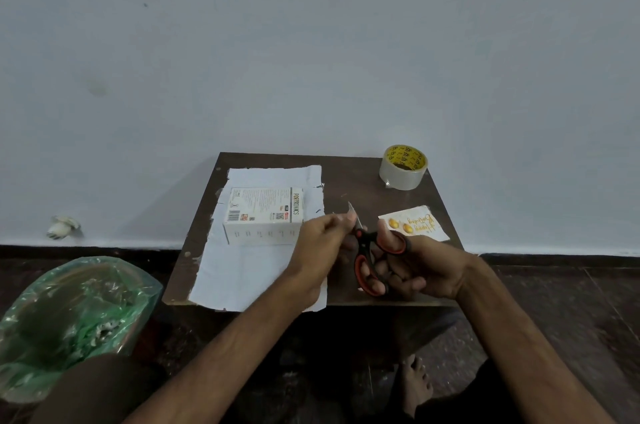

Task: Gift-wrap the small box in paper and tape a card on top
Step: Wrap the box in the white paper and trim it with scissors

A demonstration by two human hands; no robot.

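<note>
Right hand (415, 271) grips scissors (367, 250); left hand (322, 240) pinches what seems a tape strip (351, 212) at the blades. Box (265, 219) sits unwrapped on paper (242, 271) on the tabletop (349, 181). The cut strip could curl and stick to itself.

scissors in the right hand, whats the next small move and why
Probably close the scissors in the right hand to snip the small clear strip that the left hand pinches at the blades. The box sits on flat paper, not yet wrapped, so tape pieces look needed.
</note>
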